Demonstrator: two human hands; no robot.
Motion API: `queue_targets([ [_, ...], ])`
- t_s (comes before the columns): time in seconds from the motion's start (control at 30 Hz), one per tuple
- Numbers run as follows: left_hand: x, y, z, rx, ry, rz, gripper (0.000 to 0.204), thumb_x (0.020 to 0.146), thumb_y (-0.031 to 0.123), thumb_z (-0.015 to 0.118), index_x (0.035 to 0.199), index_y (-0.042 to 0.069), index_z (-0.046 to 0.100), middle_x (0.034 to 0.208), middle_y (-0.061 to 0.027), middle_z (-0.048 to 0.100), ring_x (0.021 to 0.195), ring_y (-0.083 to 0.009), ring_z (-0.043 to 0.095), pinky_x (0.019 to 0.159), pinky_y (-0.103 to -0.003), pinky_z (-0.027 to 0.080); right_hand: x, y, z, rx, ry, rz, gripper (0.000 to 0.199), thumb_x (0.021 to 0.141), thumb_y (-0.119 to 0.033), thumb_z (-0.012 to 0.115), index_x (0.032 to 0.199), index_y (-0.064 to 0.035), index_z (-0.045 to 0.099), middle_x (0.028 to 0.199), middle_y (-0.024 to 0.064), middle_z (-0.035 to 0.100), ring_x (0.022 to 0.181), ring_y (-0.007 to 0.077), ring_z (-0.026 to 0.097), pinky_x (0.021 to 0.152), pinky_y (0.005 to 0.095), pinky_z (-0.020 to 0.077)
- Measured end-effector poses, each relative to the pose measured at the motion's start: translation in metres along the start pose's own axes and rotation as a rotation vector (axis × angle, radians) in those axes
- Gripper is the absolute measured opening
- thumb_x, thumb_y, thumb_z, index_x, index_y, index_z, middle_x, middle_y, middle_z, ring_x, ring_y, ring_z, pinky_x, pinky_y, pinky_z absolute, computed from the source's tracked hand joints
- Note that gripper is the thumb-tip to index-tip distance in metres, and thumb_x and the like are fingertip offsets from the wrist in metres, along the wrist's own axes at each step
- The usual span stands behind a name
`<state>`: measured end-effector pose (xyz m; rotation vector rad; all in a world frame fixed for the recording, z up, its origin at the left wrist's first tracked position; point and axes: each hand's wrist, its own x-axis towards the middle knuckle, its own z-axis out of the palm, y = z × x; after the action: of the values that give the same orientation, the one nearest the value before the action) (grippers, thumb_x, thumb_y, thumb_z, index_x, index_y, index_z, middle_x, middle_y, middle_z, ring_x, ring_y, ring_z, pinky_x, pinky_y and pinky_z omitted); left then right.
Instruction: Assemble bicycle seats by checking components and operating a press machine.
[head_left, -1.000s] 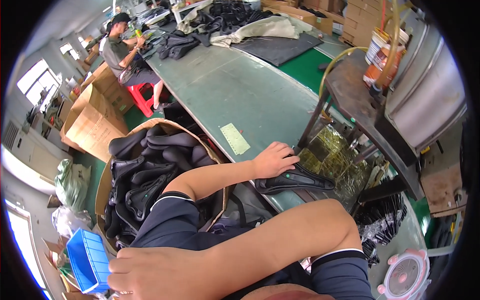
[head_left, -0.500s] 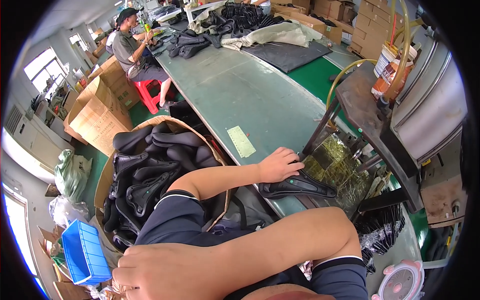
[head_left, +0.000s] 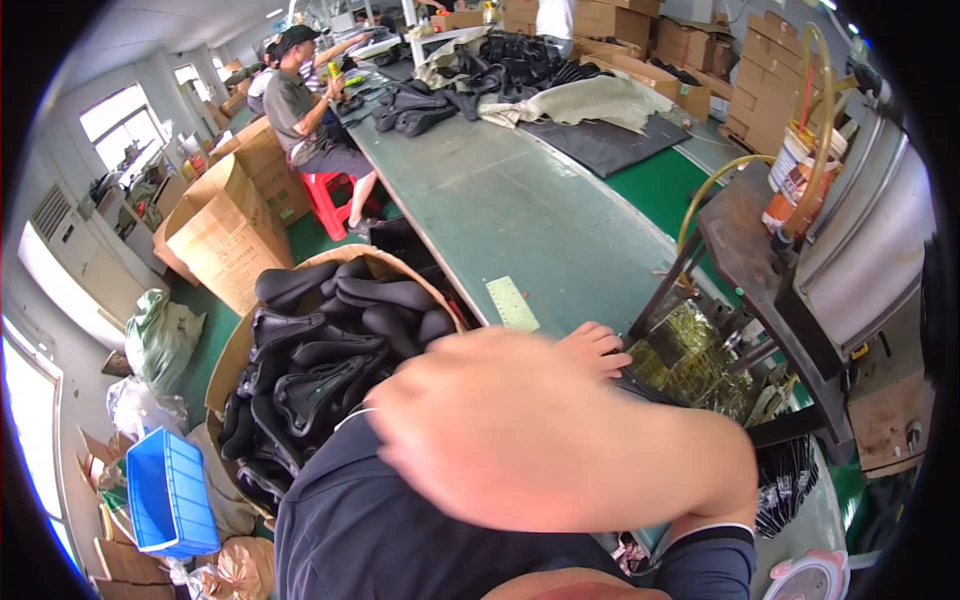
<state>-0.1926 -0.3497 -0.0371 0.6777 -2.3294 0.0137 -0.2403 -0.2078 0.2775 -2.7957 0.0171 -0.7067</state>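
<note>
Green and scuffed, the long workbench [head_left: 520,215] runs away from the person, and everything else sits around it. At its near edge the left hand [head_left: 597,347] lies palm down with fingers spread, pressing on a black bicycle saddle [head_left: 655,390], of which only a dark sliver shows beside the fingertips; it seems to rest flat on the bench edge, though the arm in front hides most of it. The right hand [head_left: 470,425] is raised close to the camera, a large blur with fingers loosely open and holding nothing. A pale strip of card [head_left: 512,302] lies on the bench just beyond the left hand. Against the bench's left side stands a cardboard drum [head_left: 400,268] heaped with black saddles [head_left: 330,350]. To the right of the bench's near end is a dark metal stand [head_left: 760,260] with yellow hoses [head_left: 715,185]. Farther along the bench's left side a person in a cap [head_left: 300,100] sits on a red stool [head_left: 335,195], with open cartons [head_left: 225,225] behind. At the far end lie more black saddles [head_left: 520,60] and a beige cloth [head_left: 590,100].
</note>
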Motion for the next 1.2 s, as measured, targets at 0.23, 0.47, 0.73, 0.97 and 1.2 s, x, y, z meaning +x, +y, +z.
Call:
queue_targets([
  [0.23,0.015,0.0,-0.013,0.035,0.019,0.068,0.033,0.094,0.028,0.077,0.122,0.014,0.067,0.114,-0.0099,0.062,0.114,-0.0323,0.06,0.1,-0.048,0.048,-0.036,-0.045,-0.046,-0.656,0.106,0.268,0.015,0.078,-0.014,0.074,0.091,-0.0055,0.074,0.08,0.0126,0.067,0.078,0.0256,0.07,0.066,0.0377,0.0527],
  [0.47,0.01,0.0,0.002,0.048,-0.031,0.1,0.033,0.097,0.027,0.073,0.126,0.012,0.067,0.117,-0.0112,0.064,0.115,-0.0335,0.061,0.1,-0.048,0.048,0.042,-0.013,-0.056,-0.308,-0.314,0.199,0.027,0.079,-0.018,0.079,0.103,-0.0047,0.077,0.091,0.0095,0.075,0.094,0.0265,0.074,0.069,0.0426,0.0561],
  [0.73,0.009,0.005,0.008,-0.007,-0.04,0.09,0.031,0.098,0.027,0.071,0.125,0.013,0.068,0.114,-0.0099,0.063,0.115,-0.033,0.06,0.102,-0.048,0.047,-0.062,0.054,-0.039,-0.247,-0.03,0.422,0.051,0.087,-0.02,0.08,0.131,0.0004,0.063,0.105,0.0209,0.071,0.091,0.0377,0.071,0.077,0.0461,0.0573],
  [0.97,0.014,-0.003,-0.008,0.023,0.028,0.111,0.034,0.093,0.029,0.074,0.122,0.013,0.067,0.111,-0.0104,0.061,0.114,-0.0328,0.06,0.1,-0.048,0.046,-0.293,0.01,0.013,-0.129,0.382,1.081,0.04,0.088,-0.003,0.079,0.126,0.0018,0.07,0.096,0.0158,0.072,0.084,0.0285,0.071,0.077,0.0366,0.0571],
  [1.2,0.007,-0.004,-0.001,0.087,0.063,0.104,0.035,0.093,0.031,0.076,0.122,0.015,0.066,0.112,-0.0097,0.059,0.116,-0.0314,0.058,0.106,-0.049,0.043,-0.589,-0.116,0.056,-0.436,0.058,2.046,0.09,0.095,-0.048,0.072,0.168,-0.0162,0.031,0.175,0.0182,0.027,0.164,0.0362,0.017,0.132,0.0631,0.0145],
])
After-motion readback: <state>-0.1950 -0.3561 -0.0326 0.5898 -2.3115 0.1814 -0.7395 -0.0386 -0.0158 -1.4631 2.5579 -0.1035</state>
